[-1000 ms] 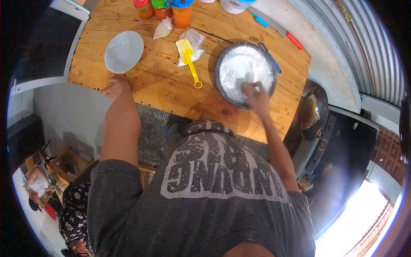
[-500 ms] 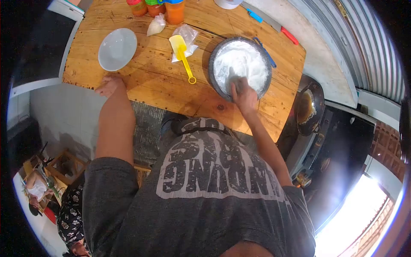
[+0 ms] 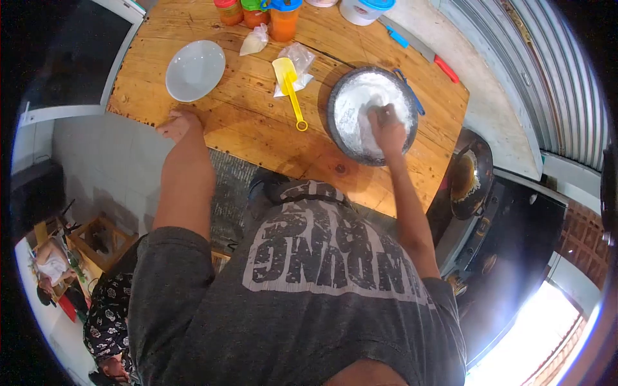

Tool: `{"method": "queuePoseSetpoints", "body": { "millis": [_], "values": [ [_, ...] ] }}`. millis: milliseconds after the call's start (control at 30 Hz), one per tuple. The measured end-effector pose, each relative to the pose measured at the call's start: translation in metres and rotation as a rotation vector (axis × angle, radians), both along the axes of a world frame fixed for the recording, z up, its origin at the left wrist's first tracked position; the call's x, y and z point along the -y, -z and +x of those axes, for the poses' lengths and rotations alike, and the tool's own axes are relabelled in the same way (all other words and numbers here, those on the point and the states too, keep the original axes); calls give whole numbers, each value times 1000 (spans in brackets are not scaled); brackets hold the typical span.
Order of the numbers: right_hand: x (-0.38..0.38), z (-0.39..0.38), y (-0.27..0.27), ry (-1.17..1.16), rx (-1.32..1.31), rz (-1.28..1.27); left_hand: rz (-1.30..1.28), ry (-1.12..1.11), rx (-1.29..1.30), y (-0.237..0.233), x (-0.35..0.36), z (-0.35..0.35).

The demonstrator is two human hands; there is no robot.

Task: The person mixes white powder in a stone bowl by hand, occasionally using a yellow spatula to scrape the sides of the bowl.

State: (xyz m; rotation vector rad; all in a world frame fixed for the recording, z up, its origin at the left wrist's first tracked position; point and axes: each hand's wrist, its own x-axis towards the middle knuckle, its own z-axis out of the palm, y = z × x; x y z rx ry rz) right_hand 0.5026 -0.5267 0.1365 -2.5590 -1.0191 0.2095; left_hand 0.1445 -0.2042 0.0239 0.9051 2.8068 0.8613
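My right hand (image 3: pixel 390 136) is closed around a dark grey stone pestle (image 3: pixel 383 114), whose lower end is in white powder (image 3: pixel 352 110). The powder fills a round, dark stone mortar (image 3: pixel 333 128) on the wooden table. At the table's front edge on the left rests my left hand (image 3: pixel 180 126), its fingers loosely bent and holding nothing. Just beyond it stands a pale grey bowl (image 3: pixel 196 71). Between bowl and mortar, a yellow spatula (image 3: pixel 291 90) lies partly on a clear plastic bag (image 3: pixel 300 59).
Jars with orange contents (image 3: pixel 282 26), a small bag of pale powder (image 3: pixel 254 41) and a blue-lidded tub (image 3: pixel 364 10) stand at the back. A red-handled knife (image 3: pixel 445 68) lies along the wall. Right of the table is a wok (image 3: pixel 468 177). Another person (image 3: pixel 111 315) is at lower left.
My right hand and the pestle have moved from the near side of the mortar toward its right middle. The whole view has shifted slightly; my left hand stays at the table edge.
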Motion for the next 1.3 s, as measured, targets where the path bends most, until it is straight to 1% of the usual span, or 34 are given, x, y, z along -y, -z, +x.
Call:
{"method": "queuePoseSetpoints", "body": {
  "millis": [67,100,133,200,233,267,333,367,400,433,467,500,533,567,600,667,767,800,867,967,1000,1033,1067,1100,1167,1233,1267,1300],
  "values": [
    [11,37,10,-9,-243,112,49,-77,-108,26,-10,0],
    [19,45,16,7,-335,144,25,-49,-88,25,-6,1],
    [33,44,24,21,-293,122,7,-27,-67,22,-4,-1],
    [45,-7,-3,36,-214,74,-22,-11,5,5,0,-1],
    [46,-30,9,17,-135,167,-39,-1,51,-11,5,4],
    [41,-34,11,9,-59,122,-51,12,100,-18,7,8],
    [22,-30,16,-1,94,34,-64,-25,-33,4,-4,3],
    [8,-22,6,41,69,-20,-76,-39,-102,21,-8,-4],
    [5,-5,10,34,-19,99,-94,17,-203,48,-14,-16],
    [9,5,5,40,-119,166,-104,73,-298,78,-24,-28],
    [12,12,0,43,-215,232,-101,85,-265,76,-22,-25],
    [22,8,2,40,-253,235,-98,97,-232,74,-20,-23],
    [38,0,8,29,-289,245,-72,61,-71,31,-8,-9],
    [51,-9,8,18,-327,253,-47,26,86,6,-2,0],
    [51,-30,-1,-16,-202,142,-11,-1,56,13,-4,-2],
    [36,-52,0,-119,59,24,65,-55,-6,35,-13,-7],
    [8,-18,10,23,35,19,44,-67,-223,51,-17,-8],
    [1,-4,12,9,31,58,20,-51,-121,43,-13,-8],
    [-3,13,9,34,-88,172,-23,-28,98,14,-6,-2],
    [30,10,36,8,-354,226,21,2,113,12,-5,-4],
    [28,-19,9,-27,-164,49,55,-26,17,25,-9,-8],
    [24,-41,8,-50,-69,16,87,-49,-76,47,-16,-11],
    [20,-50,7,-77,30,-15,79,-56,-76,45,-17,-7],
    [11,-39,8,-50,61,-8,71,-64,-75,29,-14,1],
    [-1,-17,19,22,93,-9,-39,-20,78,-7,2,4],
    [-11,23,30,113,-172,139,-23,-5,78,-10,4,5],
    [-12,31,27,158,-299,210,-19,2,83,-10,6,7],
    [-12,22,13,230,-454,179,-23,7,78,-8,8,5]
  ]
}}
